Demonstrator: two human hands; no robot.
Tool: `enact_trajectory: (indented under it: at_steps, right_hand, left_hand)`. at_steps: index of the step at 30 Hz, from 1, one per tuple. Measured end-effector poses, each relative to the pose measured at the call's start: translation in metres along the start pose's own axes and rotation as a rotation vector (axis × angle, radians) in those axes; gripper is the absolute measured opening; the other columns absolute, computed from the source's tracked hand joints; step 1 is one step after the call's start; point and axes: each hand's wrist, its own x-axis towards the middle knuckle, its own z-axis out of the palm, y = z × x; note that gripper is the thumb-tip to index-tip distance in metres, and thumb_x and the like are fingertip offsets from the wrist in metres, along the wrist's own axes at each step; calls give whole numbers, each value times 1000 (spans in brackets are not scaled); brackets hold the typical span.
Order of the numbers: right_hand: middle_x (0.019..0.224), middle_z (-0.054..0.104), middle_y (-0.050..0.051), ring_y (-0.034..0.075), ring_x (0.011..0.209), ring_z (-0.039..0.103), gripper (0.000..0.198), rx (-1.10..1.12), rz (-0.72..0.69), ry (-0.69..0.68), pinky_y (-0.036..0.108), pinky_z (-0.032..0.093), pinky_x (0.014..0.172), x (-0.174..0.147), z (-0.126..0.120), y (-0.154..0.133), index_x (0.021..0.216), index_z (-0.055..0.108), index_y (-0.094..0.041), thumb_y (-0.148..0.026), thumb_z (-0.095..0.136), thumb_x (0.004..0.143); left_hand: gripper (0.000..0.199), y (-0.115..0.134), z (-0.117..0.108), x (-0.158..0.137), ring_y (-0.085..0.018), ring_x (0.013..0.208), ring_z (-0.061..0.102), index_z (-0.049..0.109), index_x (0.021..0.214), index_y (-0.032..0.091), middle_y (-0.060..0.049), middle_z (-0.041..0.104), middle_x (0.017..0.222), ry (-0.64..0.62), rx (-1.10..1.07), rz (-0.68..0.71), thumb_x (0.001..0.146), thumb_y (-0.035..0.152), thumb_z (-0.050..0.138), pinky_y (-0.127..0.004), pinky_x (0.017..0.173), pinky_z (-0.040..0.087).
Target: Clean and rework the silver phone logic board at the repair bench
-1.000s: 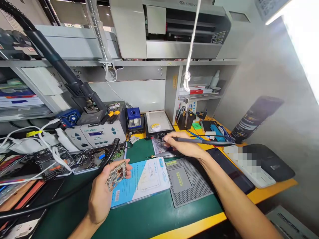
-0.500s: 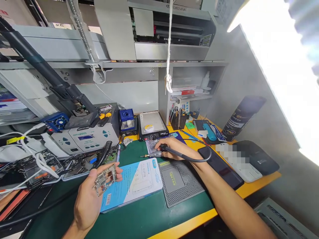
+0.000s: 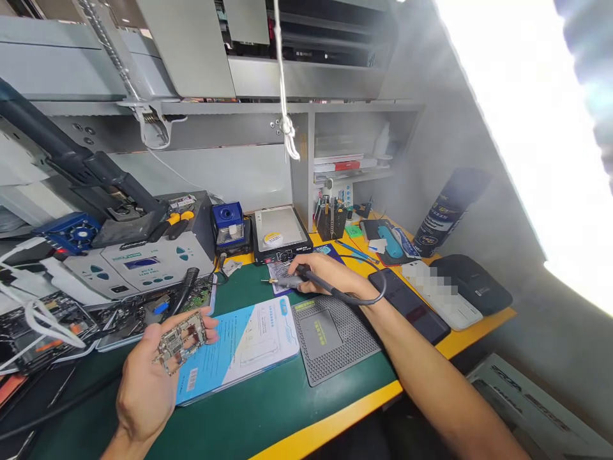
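Note:
My left hand (image 3: pixel 146 377) is closed around the edges of a small phone circuit board (image 3: pixel 179 342), thumb on one side and fingers on the other. The board is tilted, with cut-out openings in its middle, and is held above a blue-and-white flat box (image 3: pixel 244 348). In my right hand (image 3: pixel 318 271) is a grey pen-shaped corded tool (image 3: pixel 288 282), its thin metal tip pointing left. From its rear a thick black cable (image 3: pixel 345 297) loops over my wrist. Below that hand lies a grey perforated mat (image 3: pixel 345 338). The tool tip is apart from the board.
A grey rework station (image 3: pixel 143 265) stands at the left behind several loose boards. Farther back are a blue soldering stand (image 3: pixel 228 227) and a flat heating plate (image 3: pixel 282 233). To the right lie a black phone (image 3: pixel 412 306) and a spray can (image 3: pixel 445 214). A white cord (image 3: pixel 282 83) hangs above.
The camera view has shifted, so the whole scene sits farther left and slightly higher. Both hands keep their grips; the board and the tool stay roughly as they were over the bench.

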Motion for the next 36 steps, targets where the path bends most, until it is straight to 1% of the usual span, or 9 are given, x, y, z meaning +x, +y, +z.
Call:
enact_trajectory:
  at_steps: [9,12,14,17,19,23,28,32,36]
  right_hand:
    - [88,66,3,18,82,58,33,43,87,86,28,40,76,-4,-7,2,99,67,-17,-6,70,69]
    - [87,67,4,17,79,60,22,145,126,123,28,43,73,-3,-8,-2,103,67,-18,-23,67,81]
    - [83,68,4,15,70,62,26,248,162,109,25,46,64,0,-8,-4,101,66,-17,-38,54,93]
    - [62,64,1,11,46,55,39,402,215,21,21,42,45,2,-8,-5,96,65,-16,-44,38,98]
    - [52,56,-5,8,37,46,27,477,230,-36,19,37,37,1,-10,-4,92,63,-17,-36,44,94]
    - [49,49,-10,5,36,40,3,564,220,-211,16,33,35,-8,-21,-6,77,59,-18,-21,60,77]
    - [50,60,-6,6,35,46,14,530,247,-514,16,36,31,-15,-27,-11,73,65,-14,-24,73,67]
    - [53,62,-6,6,38,49,15,483,268,-531,15,39,32,-13,-21,-14,74,65,-16,-26,74,68]
    - [53,62,-6,6,39,49,12,458,272,-506,15,39,32,-12,-18,-14,74,63,-17,-25,71,71]
  left_hand:
    - [45,-2,-5,2,-30,85,67,75,90,27,-5,76,89,-26,49,75,82,63,49,-43,88,53]
    - [45,-2,-4,4,-31,84,67,75,89,27,-6,76,87,-44,44,92,82,63,48,-45,87,54]
    - [45,-2,-2,5,-31,84,67,75,89,26,-6,76,87,-43,29,87,83,62,48,-44,85,54]
    - [43,-4,-1,8,-28,82,67,73,93,23,-5,76,87,-35,-4,90,86,56,47,-41,83,54]
    - [43,-6,-2,9,-26,81,68,72,97,20,-5,76,87,-39,-28,104,87,53,47,-38,81,54]
    - [46,-10,-4,11,-23,83,68,70,100,17,-5,76,87,-54,-39,112,87,55,47,-33,80,53]
    - [44,-8,-4,11,-22,83,68,70,99,16,-5,76,86,-37,-29,117,88,52,46,-30,80,54]
    - [44,7,3,7,-23,79,69,71,94,15,-6,76,84,-10,-84,72,89,50,45,-31,75,56]
    - [45,28,26,1,-26,74,69,72,91,10,-11,75,81,-14,-198,34,86,47,47,-35,65,58]
